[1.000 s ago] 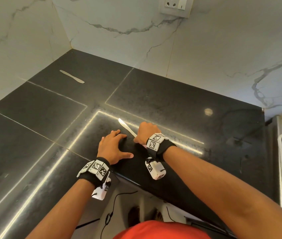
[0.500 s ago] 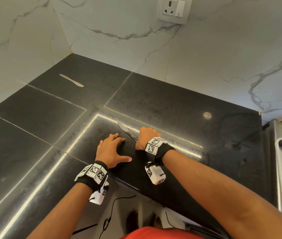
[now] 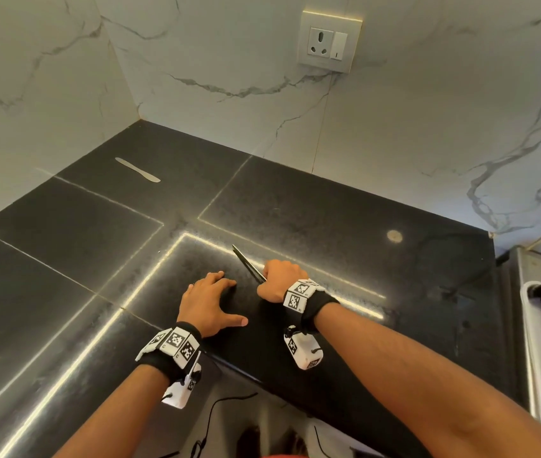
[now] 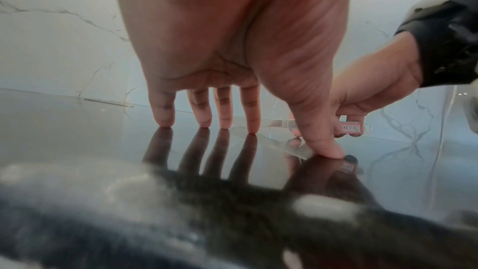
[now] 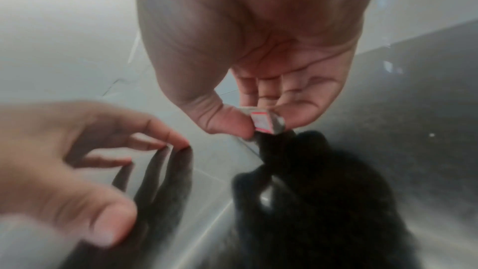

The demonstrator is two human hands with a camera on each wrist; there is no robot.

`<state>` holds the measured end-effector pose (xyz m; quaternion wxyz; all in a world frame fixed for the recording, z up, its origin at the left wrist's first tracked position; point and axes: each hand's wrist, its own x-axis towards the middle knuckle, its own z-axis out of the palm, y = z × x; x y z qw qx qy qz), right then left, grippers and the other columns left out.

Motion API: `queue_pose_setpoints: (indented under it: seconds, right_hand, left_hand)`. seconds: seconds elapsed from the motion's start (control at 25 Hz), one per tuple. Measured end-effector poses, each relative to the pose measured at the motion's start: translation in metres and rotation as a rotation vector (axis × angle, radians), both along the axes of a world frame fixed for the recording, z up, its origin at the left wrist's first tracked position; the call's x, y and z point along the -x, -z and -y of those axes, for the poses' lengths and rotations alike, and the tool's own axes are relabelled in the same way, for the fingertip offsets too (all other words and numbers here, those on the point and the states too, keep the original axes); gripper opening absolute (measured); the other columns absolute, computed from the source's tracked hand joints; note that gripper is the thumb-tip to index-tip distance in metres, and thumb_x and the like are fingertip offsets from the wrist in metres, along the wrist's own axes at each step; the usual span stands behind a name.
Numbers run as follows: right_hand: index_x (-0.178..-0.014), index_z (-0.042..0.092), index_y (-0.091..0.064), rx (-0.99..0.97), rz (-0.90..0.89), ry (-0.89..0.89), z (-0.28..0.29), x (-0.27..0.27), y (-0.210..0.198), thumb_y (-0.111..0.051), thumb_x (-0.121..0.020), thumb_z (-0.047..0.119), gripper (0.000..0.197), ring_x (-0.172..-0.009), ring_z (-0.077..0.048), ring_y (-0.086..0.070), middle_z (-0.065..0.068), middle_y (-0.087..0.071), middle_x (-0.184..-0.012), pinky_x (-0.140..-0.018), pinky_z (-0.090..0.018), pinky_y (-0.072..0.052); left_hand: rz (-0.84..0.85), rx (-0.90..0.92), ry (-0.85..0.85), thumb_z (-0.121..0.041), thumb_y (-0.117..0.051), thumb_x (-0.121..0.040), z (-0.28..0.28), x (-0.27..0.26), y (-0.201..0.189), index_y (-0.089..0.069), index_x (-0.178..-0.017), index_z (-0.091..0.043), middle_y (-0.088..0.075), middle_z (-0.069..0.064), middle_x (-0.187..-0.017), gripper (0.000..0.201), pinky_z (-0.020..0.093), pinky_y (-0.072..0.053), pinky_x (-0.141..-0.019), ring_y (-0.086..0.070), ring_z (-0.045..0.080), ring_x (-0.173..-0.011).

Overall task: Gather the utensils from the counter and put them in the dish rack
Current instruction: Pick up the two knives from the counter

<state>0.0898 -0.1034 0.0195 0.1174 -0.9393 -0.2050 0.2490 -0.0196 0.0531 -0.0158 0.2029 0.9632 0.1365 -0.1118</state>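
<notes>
Glossy stone counter (image 3: 295, 200) – shiny metal knife (image 3: 247, 261)

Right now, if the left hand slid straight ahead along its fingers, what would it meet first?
Probably the knife that the right hand grips: its blade crosses just ahead of the left hand fingertips, though depth is unclear.

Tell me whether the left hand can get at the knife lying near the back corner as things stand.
Probably yes: the left hand is free, fingertips resting on the counter, and nothing lies between it and the far knife. It may need a stretch.
</notes>
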Motion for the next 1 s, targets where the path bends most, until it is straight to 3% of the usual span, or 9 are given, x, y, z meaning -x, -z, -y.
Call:
queue_pose_setpoints:
  seconds: [0.08,0.16,0.2,0.28,0.4,0.64,0.84,1.0]
  right_hand:
    - [-0.069,0.012,-0.057,-0.027,-0.087,0.057,0.003,-0.012,-0.002,-0.054,-0.070,0.027,0.015,-0.061,-0.028,-0.058,-0.005,-0.058,-0.064,-0.054,-0.029,-0.048]
    - [-0.076,0.009,-0.061,-0.086,-0.148,0.121,0.004,-0.025,0.000,-0.048,-0.075,0.029,0.024,-0.074,-0.036,-0.069,-0.013,-0.071,-0.079,-0.070,-0.040,-0.060]
    - [-0.081,0.010,-0.063,-0.101,-0.145,0.138,0.003,-0.032,0.002,-0.046,-0.080,0.028,0.025,-0.083,-0.038,-0.070,-0.016,-0.073,-0.091,-0.078,-0.043,-0.060]
    - [-0.095,0.010,-0.066,-0.105,-0.100,0.164,0.002,-0.044,-0.001,-0.044,-0.088,0.025,0.027,-0.094,-0.039,-0.069,-0.017,-0.072,-0.106,-0.083,-0.040,-0.056]
    - [-0.115,0.012,-0.060,-0.078,0.002,0.212,-0.004,-0.065,-0.006,-0.042,-0.092,0.025,0.032,-0.105,-0.039,-0.063,-0.014,-0.067,-0.115,-0.084,-0.041,-0.047]
    - [-0.125,0.014,-0.050,0.077,0.046,0.230,-0.033,-0.095,0.007,-0.040,-0.091,0.029,0.039,-0.107,-0.036,-0.063,-0.012,-0.065,-0.120,-0.083,-0.042,-0.046]
    - [-0.120,0.017,-0.049,0.210,0.033,0.251,-0.049,-0.108,0.023,-0.039,-0.091,0.034,0.036,-0.099,-0.032,-0.064,-0.010,-0.067,-0.112,-0.077,-0.039,-0.045]
    - [-0.117,0.013,-0.054,0.305,0.044,0.305,-0.064,-0.115,0.023,-0.040,-0.093,0.035,0.035,-0.097,-0.030,-0.066,-0.010,-0.068,-0.111,-0.073,-0.037,-0.047]
  left_hand:
    - [-0.023,-0.016,0.014,-0.064,-0.075,-0.064,-0.003,-0.006,-0.007,-0.051,-0.133,-0.037,-0.040,-0.008,-0.146,0.078,0.047,-0.039,-0.107,-0.040,0.021,-0.134]
    - [-0.012,0.022,0.002,-0.058,-0.073,-0.070,-0.018,-0.019,-0.007,-0.060,-0.119,-0.037,-0.055,-0.010,-0.124,0.056,0.039,-0.047,-0.096,-0.053,0.017,-0.119]
    - [0.010,0.078,-0.036,-0.056,-0.072,-0.071,-0.028,-0.026,-0.009,-0.063,-0.112,-0.036,-0.061,-0.011,-0.114,0.047,0.036,-0.050,-0.092,-0.059,0.015,-0.112]
    - [0.036,0.158,-0.102,-0.053,-0.072,-0.073,-0.056,-0.046,-0.013,-0.067,-0.108,-0.033,-0.069,-0.009,-0.105,0.041,0.034,-0.052,-0.091,-0.066,0.014,-0.103]
    - [0.038,0.045,-0.104,-0.042,-0.073,-0.080,-0.115,-0.089,-0.026,-0.067,-0.116,-0.022,-0.069,0.001,-0.116,0.042,0.033,-0.049,-0.093,-0.065,0.022,-0.108]
    - [-0.040,-0.130,-0.116,-0.023,-0.065,-0.089,-0.248,-0.175,-0.034,-0.048,-0.139,-0.002,-0.047,0.020,-0.144,0.057,0.039,-0.037,-0.108,-0.048,0.035,-0.131]
    - [-0.044,-0.234,-0.031,-0.004,-0.057,-0.086,-0.326,-0.235,-0.033,-0.052,-0.136,-0.005,-0.050,0.018,-0.143,0.050,0.044,-0.039,-0.109,-0.048,0.037,-0.130]
    - [-0.074,-0.346,0.056,-0.004,-0.059,-0.082,-0.366,-0.266,-0.031,-0.056,-0.132,-0.016,-0.055,0.011,-0.135,0.051,0.045,-0.044,-0.104,-0.053,0.035,-0.123]
